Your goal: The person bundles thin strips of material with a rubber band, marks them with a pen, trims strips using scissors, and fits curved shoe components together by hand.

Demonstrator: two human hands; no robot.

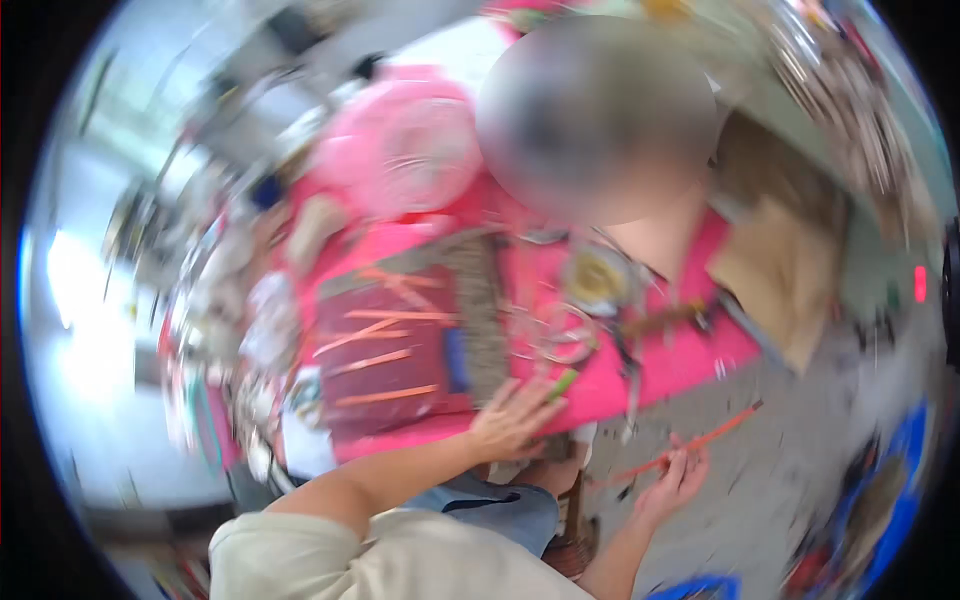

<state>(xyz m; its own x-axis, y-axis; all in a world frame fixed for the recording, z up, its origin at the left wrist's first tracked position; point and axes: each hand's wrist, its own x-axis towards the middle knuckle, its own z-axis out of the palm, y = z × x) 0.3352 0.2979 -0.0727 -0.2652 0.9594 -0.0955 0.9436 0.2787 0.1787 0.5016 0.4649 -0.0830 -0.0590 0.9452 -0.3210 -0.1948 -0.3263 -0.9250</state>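
My left hand lies with fingers spread at the near edge of the pink-covered table. Close to its fingertips is a thin green object, perhaps a tool handle; blur hides whether they touch. Off the table's right side, my right hand is closed around a long, thin orange strip with a dark end, held at a slant above the floor. Several similar orange strips lie across a dark red board left of my left hand.
A pink round basin or lid stands at the back. Right of the board lie wire-like loops, a round container with yellowish contents and tools. A blurred person is across the table. Brown cardboard stands at right; blue-rimmed containers are on the floor.
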